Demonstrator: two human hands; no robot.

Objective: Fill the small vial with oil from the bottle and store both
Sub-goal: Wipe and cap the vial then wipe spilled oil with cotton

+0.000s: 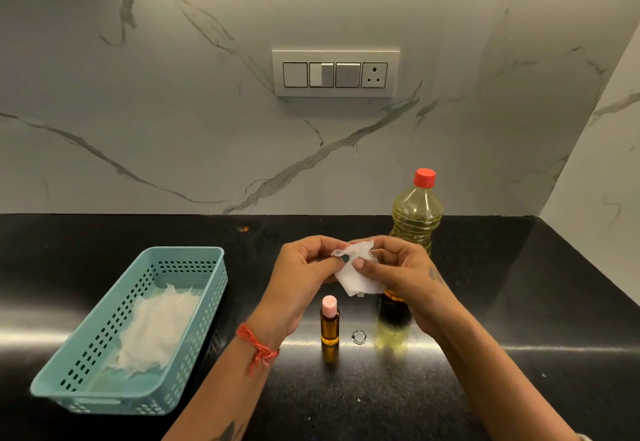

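Observation:
A small vial of amber oil with a pink cap stands upright on the black counter, below my hands. The oil bottle with a red cap stands upright behind my right hand, which hides its lower part. My left hand pinches a small clear funnel-like piece at its tip. My right hand holds a white tissue against that piece. Both hands hover above the counter.
A teal perforated basket with crumpled white tissue inside lies at the left. A small clear ring sits on the counter right of the vial. A marble wall with a switch panel stands behind.

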